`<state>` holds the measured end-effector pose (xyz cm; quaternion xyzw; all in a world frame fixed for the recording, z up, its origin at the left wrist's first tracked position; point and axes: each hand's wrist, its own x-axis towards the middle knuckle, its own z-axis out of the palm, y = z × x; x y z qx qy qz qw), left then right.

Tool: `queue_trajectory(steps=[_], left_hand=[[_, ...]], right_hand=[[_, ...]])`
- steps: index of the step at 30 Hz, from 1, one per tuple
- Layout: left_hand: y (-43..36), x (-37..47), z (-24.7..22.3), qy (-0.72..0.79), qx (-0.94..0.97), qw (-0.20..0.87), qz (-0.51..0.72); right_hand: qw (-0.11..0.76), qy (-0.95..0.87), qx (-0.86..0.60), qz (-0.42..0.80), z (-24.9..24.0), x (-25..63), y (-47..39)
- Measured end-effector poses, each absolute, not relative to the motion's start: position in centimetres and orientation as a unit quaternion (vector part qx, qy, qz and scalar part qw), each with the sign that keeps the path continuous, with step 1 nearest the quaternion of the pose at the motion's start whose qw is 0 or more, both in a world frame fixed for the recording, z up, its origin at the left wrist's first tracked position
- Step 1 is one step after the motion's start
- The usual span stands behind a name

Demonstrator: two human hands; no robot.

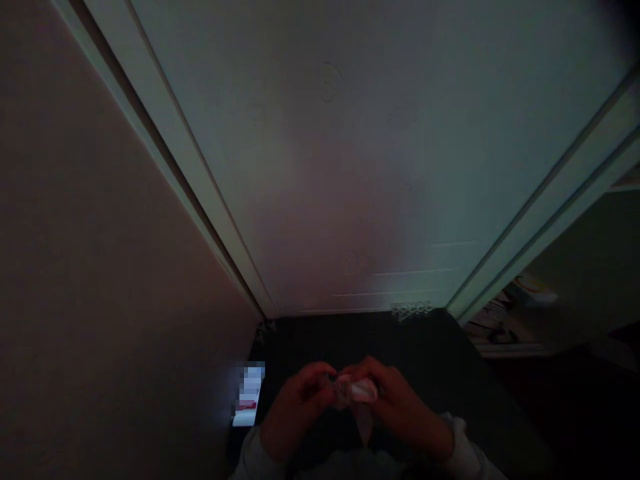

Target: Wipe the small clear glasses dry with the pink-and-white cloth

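Observation:
In the dim light of the head view, a small pale pink thing point(363, 391) with a rounded end sits between my two hands. A thin, pointed strip point(364, 423) hangs below it. What kind of thing it is I cannot make out. My left hand point(295, 407) has its thumb and fingers closed on the left end. On the other side, the fingers of my right hand point(400, 407) are curled around its right end. The hands are close together, low over a dark surface. Part of the held thing is hidden by the fingers.
A dark surface point(320, 340) lies below my hands, against a pale panel point(320, 167) with a frame. To the left rises a brownish wall point(125, 300), with a lit screen point(247, 407) by it. An open shelf point(515, 347) at right holds papers or books.

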<state>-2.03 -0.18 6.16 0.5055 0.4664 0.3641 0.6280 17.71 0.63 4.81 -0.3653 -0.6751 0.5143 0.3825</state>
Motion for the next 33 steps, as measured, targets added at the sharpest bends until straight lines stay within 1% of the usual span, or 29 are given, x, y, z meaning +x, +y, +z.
queue_trajectory(steps=[3, 5, 9, 14, 20, 26, 27, 31, 33], left_hand=[[-0.6, -2.4, 6.2, 0.442, 0.541, 0.620, 0.356], [-0.7, -2.5, 6.4, 0.430, 0.585, 0.593, 0.348], [-0.6, -2.6, 6.6, 0.440, 0.650, 0.530, 0.320], [-0.4, -2.5, 6.3, 0.440, 0.654, 0.525, 0.321], [-0.3, -1.6, 6.7, 0.485, 0.597, 0.532, 0.354], [-0.6, -0.1, 6.6, 0.553, 0.573, 0.546, 0.261], [-0.7, 0.1, 6.5, 0.566, 0.580, 0.527, 0.257], [-1.2, 0.3, 6.0, 0.598, 0.643, 0.389, 0.279], [-1.3, -0.1, 5.1, 0.597, 0.662, 0.353, 0.285]], right_hand=[[0.394, -0.616, -0.360, 0.579, 4.9, 17.6, 0.4], [0.388, -0.593, -0.367, 0.603, 5.0, 17.7, 0.4], [0.349, -0.592, -0.381, 0.618, 5.2, 18.1, 0.5], [0.341, -0.601, -0.393, 0.607, 5.4, 18.2, 0.5], [0.317, -0.657, -0.428, 0.533, 6.1, 17.7, 0.3], [0.312, -0.707, -0.462, 0.435, 5.7, 17.9, -0.3], [0.310, -0.718, -0.466, 0.413, 5.6, 17.9, -0.5], [0.294, -0.773, -0.461, 0.322, 5.5, 17.7, -1.1], [0.294, -0.796, -0.448, 0.281, 5.4, 17.4, -1.3]])
